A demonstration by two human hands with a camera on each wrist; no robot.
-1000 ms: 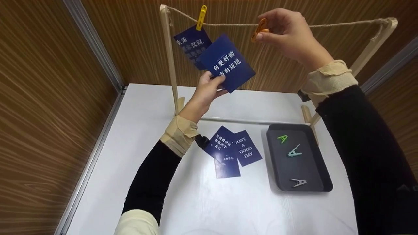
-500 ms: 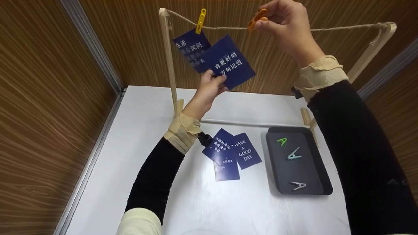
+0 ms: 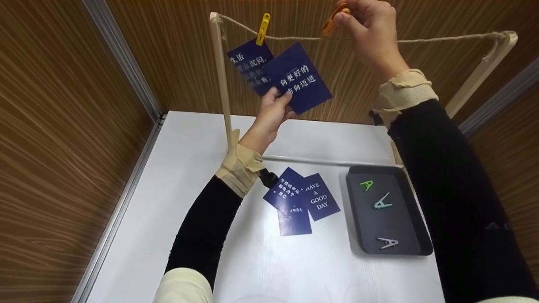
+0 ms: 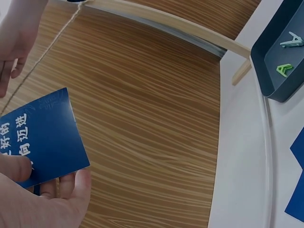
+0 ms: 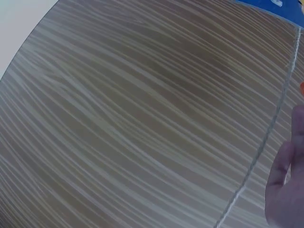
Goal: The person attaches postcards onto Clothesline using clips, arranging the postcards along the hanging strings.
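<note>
In the head view the left hand [image 3: 269,115] pinches the lower left part of a dark blue card [image 3: 305,80] with white characters, thumb in front. The card overlaps part of another blue card [image 3: 248,63] that hangs from the rope under a yellow clip [image 3: 263,29]. The right hand [image 3: 374,35], up at the rope, pinches an orange clip [image 3: 332,23] between thumb and fingers. In the left wrist view the thumb lies over the card [image 4: 57,137], fingers behind it. Only an orange edge of the clip [image 5: 302,88] shows beside the right hand [image 5: 287,185] in the right wrist view.
A rope [image 3: 446,39] spans a wooden frame [image 3: 221,75]. Three overlapping blue cards [image 3: 294,221] lie on the white table [image 3: 328,269]. To their right, a dark tray [image 3: 389,219] holds a green clip [image 3: 366,185], a mint clip [image 3: 382,202] and a grey clip [image 3: 387,243].
The orange clip has tilted to a steeper slant in the right hand, which has risen slightly in the head view. The left hand still holds its card in nearly the same place.
</note>
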